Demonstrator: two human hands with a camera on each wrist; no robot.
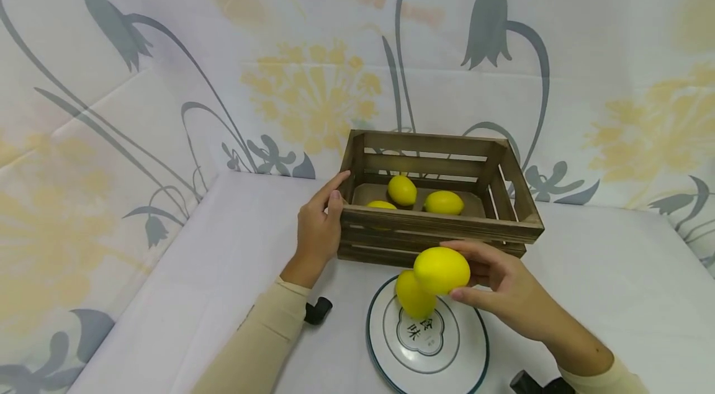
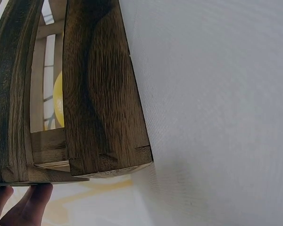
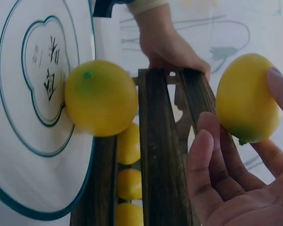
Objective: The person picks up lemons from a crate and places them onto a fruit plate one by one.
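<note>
My right hand [image 1: 505, 282] pinches a yellow lemon [image 1: 441, 270] between thumb and fingers, above the front of a slatted wooden crate [image 1: 424, 226] and over a plate. In the right wrist view the held lemon [image 3: 249, 96] shows a greenish tip. A second lemon [image 1: 414, 302] lies on the white, blue-rimmed plate [image 1: 427, 364]. Inside the crate are three lemons, one [image 1: 402, 190] at the back. My left hand [image 1: 321, 226] rests against the crate's left end; its fingertips [image 2: 41, 190] touch the wood in the left wrist view.
A white cloth [image 1: 234, 245] covers the table, and a flower-patterned cloth [image 1: 313, 28] hangs behind the crate. Black objects [image 1: 318, 311] sit by both of the person's forearms. The plate stands just in front of the crate.
</note>
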